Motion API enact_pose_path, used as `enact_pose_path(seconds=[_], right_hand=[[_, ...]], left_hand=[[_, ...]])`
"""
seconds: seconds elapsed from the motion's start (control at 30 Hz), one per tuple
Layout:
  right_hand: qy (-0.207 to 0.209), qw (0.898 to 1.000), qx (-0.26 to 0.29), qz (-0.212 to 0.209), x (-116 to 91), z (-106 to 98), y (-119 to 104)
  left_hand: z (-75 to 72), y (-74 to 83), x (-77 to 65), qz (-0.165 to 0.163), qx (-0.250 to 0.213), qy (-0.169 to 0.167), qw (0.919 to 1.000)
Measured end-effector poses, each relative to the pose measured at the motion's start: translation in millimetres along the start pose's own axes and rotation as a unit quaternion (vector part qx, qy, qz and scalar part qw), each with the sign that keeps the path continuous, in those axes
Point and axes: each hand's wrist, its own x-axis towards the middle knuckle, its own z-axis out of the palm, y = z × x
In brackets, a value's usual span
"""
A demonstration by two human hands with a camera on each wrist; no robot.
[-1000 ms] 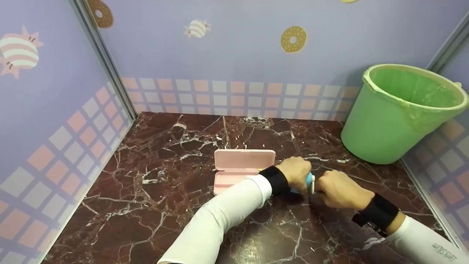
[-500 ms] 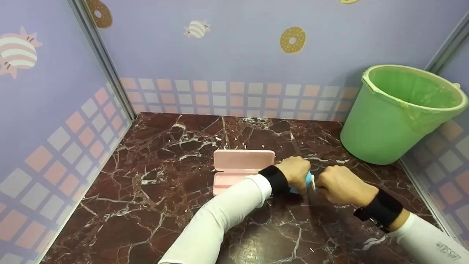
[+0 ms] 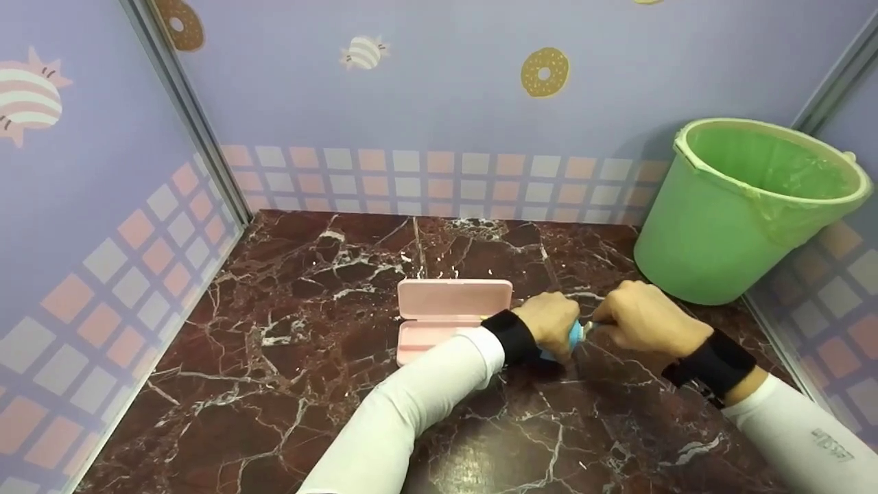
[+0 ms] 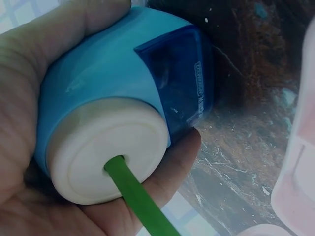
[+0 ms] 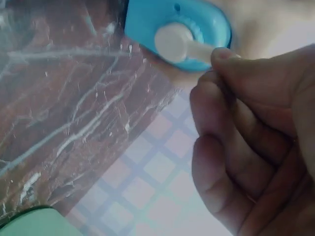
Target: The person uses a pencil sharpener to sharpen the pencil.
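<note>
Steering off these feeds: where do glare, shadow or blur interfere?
Head: pale glare on the tabletop, low centre, and soft shadow on the back wall left of the green bucket; left wrist: bluish cast, lettering on the pencil sharpener hard to read; right wrist: soft focus, the checkered pattern washed out, though the crank handle shows.

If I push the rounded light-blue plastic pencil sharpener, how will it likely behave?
The sharpener is probably stiff: it shows no dent under the left hand. It may rock, since its outline is rounded. Bumping the slim green pencil, which sticks out, would likely tip it.
</note>
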Motion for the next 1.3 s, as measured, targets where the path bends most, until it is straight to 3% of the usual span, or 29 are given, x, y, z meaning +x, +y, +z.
enact_pose_path(seconds=[0.2, 0.37, 0.67, 1.1, 1.3], right_hand=[[0.017, 0.999, 0.033, 0.039, 9, 3, 18], [0.026, 0.997, 0.031, 0.064, 18, 21, 30], [-0.045, 0.992, 0.105, 0.044, 23, 70, 38], [-0.033, 0.983, 0.171, 0.058, 9, 80, 35], [-0.014, 0.986, 0.158, 0.049, 3, 84, 30]], left_hand=[[1.2, -0.3, -0.2, 0.005, 0.012, 0.009, 0.9999], [1.6, -0.8, 0.9, 0.005, 0.009, 0.005, 0.9999], [3.4, -4.2, 1.6, 0.008, -0.005, 0.001, 1.0], [4.3, -1.9, 1.6, 0.0, -0.007, 0.0, 1.0], [5.0, -0.7, 2.8, -0.009, -0.003, -0.002, 1.0]])
